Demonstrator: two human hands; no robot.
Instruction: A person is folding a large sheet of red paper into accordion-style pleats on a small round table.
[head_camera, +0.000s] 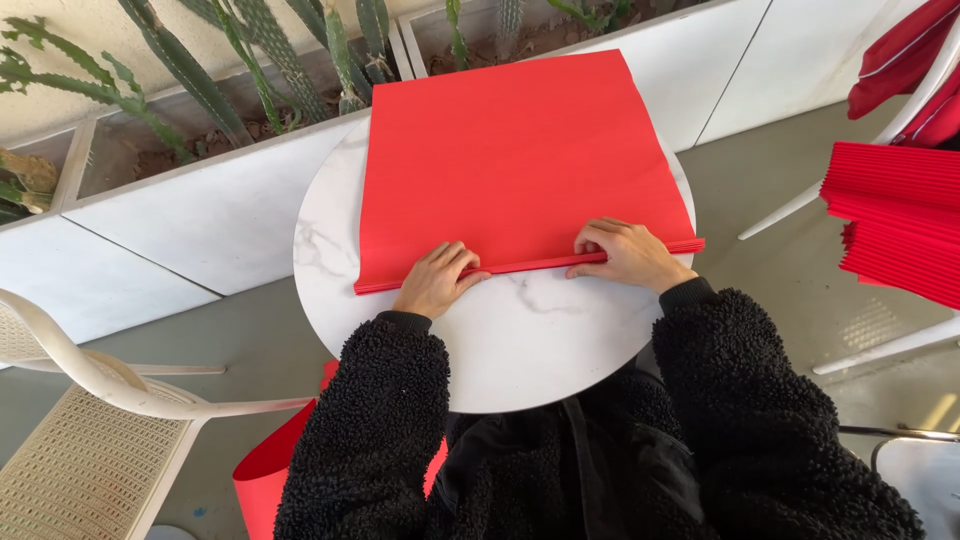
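Note:
A large red paper sheet lies on a round white marble table, its near edge folded into a narrow strip. My left hand presses on that folded strip near its left end, fingers curled over it. My right hand pinches the same fold farther right, thumb beneath the edge. Both arms wear black fleece sleeves.
A white planter wall with cacti stands behind the table. A white plastic chair is at the lower left. A stack of pleated red paper rests on a chair at right. More red paper sits below the table by my lap.

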